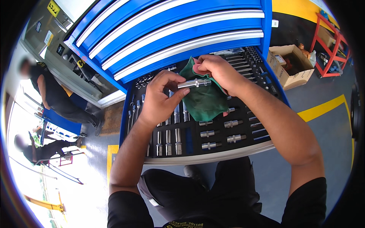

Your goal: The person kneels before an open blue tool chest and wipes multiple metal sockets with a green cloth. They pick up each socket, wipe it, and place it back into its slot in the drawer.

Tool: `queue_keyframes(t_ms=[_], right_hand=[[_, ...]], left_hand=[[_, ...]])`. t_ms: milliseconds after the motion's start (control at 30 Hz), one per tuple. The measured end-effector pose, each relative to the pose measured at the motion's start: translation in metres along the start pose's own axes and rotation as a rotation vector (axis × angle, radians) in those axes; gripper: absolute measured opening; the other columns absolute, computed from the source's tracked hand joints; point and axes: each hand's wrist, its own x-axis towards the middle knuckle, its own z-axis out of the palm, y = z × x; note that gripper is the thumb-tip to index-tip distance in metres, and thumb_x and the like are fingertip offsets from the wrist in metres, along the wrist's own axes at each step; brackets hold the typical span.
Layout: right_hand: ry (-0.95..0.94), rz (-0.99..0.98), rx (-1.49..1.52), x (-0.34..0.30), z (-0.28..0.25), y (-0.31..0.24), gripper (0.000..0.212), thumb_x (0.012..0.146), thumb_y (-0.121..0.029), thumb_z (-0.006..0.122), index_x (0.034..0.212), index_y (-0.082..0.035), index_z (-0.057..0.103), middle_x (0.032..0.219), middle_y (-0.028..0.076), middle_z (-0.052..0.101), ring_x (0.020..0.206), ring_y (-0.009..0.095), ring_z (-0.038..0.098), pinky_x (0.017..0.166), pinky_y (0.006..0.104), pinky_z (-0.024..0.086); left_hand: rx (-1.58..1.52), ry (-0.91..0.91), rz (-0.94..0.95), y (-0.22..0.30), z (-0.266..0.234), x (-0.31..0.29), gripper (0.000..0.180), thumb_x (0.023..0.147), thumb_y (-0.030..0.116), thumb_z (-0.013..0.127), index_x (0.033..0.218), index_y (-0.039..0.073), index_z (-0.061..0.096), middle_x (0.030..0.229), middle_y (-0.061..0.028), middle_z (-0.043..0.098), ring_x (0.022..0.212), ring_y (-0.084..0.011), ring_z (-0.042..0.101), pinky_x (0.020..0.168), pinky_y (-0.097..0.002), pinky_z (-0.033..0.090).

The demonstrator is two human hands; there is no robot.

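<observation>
My left hand (162, 97) grips a long chrome deep socket (194, 83) between thumb and fingers, held level above the drawer. A green cloth (205, 102) with a pinkish-red side hangs from my right hand (216, 68), its fingers closed on the top of it, just behind the socket. Below both hands is a pulled-out tool drawer (171, 161) lined with black foam. Upright rows of deep sockets (168, 142) lie in its near left part, with an empty blue slot (189, 140) beside them. Several bit sockets (236, 138) sit to the right, and the cloth covers part of the foam.
Above the drawer rises a blue tool cabinet (182, 28) with silver drawer handles. At the right stand a cardboard box (291, 64) and a red cart (330, 45). Two other people are at the left, one standing (57, 87) and one lower down (47, 150).
</observation>
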Motion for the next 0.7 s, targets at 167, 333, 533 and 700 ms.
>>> queue_keyframes(t_ms=[167,333,533,700], right_hand=[[-0.061,0.141,0.119,-0.010,0.004,-0.019,0.028,0.103,-0.022,0.059,0.126,-0.007,0.062,0.108,0.000,0.061,0.105,0.009,0.057,0.102,0.0271,0.043],[-0.239,0.124,-0.120,-0.009,0.003,-0.012,0.044,0.102,-0.015,0.066,0.143,-0.010,0.051,0.119,-0.001,0.057,0.117,0.009,0.053,0.107,0.0284,0.042],[-0.186,0.043,0.102,-0.014,0.017,-0.016,0.039,0.104,-0.017,0.061,0.140,-0.003,0.052,0.127,0.011,0.062,0.119,0.025,0.064,0.085,0.0383,0.063],[-0.183,0.068,0.271,-0.018,0.025,-0.021,0.035,0.103,-0.014,0.062,0.136,-0.004,0.054,0.123,0.007,0.063,0.115,0.018,0.063,0.091,0.0370,0.059]], left_hand=[[0.109,0.072,-0.019,-0.003,-0.005,0.000,0.032,0.086,0.001,0.082,0.112,0.001,0.064,0.098,-0.0045,0.068,0.084,-0.0098,0.064,0.076,-0.0262,0.052],[-0.122,0.283,-0.113,-0.018,-0.005,0.003,0.020,0.099,0.012,0.070,0.115,0.002,0.062,0.101,-0.0061,0.068,0.089,-0.0082,0.063,0.079,-0.0255,0.050],[0.007,-0.038,-0.158,-0.041,-0.025,0.001,0.028,0.102,0.012,0.064,0.127,0.000,0.060,0.121,-0.0098,0.068,0.107,-0.0140,0.062,0.092,-0.0318,0.052],[-0.397,-0.126,-0.105,-0.039,-0.028,-0.014,0.042,0.104,0.014,0.062,0.142,0.001,0.052,0.136,-0.0104,0.064,0.123,-0.0167,0.059,0.107,-0.0344,0.047]])
